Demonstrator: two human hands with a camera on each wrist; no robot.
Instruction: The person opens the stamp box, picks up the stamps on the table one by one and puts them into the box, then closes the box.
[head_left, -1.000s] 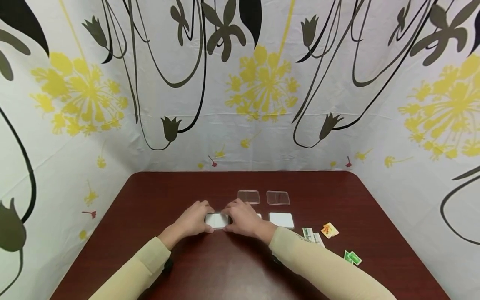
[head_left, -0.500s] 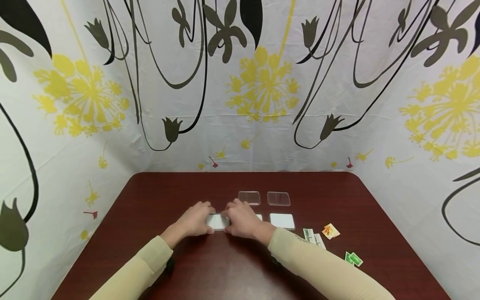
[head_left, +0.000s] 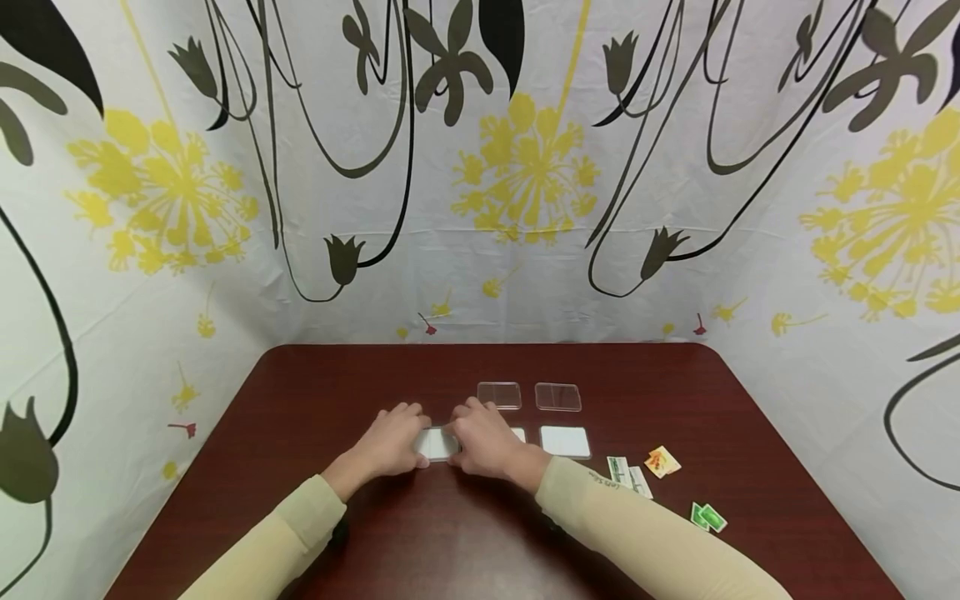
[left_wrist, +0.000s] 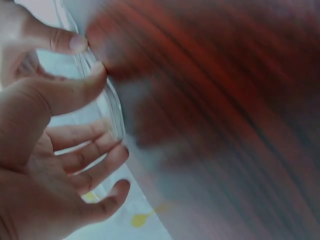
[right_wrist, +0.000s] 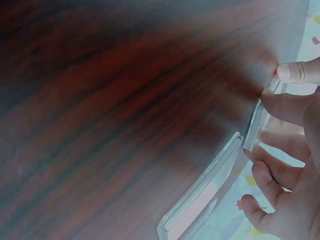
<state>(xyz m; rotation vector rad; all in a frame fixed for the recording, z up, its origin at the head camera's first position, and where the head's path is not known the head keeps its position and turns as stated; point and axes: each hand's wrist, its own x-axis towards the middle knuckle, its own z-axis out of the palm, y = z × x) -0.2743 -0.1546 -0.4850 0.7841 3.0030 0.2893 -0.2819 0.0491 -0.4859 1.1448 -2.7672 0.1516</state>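
Note:
Both hands meet at a flat, clear-edged case with a white face (head_left: pixel 437 445), lying in the middle of the table. My left hand (head_left: pixel 392 442) grips its left part, thumb on the near edge and fingers at the far side. From the right, my right hand (head_left: pixel 486 440) holds it the same way. In the left wrist view, the two thumbs press close together along the rim of the case (left_wrist: pixel 116 112). A second white-faced case (right_wrist: pixel 202 192) lies close beside the held one in the right wrist view. In the head view my right hand mostly hides it.
Another white-faced case (head_left: pixel 566 442) lies to the right. Behind are two clear, shallow lids (head_left: pixel 498 396). Small white-and-green packets (head_left: pixel 628 477), orange packets (head_left: pixel 662 462) and green packets (head_left: pixel 708 517) sit near the right forearm. A patterned cloth (head_left: pixel 525 292) surrounds the dark-red table (head_left: pixel 360 371).
Both hands stay on the case with almost no movement. The whole head view has shifted very slightly.

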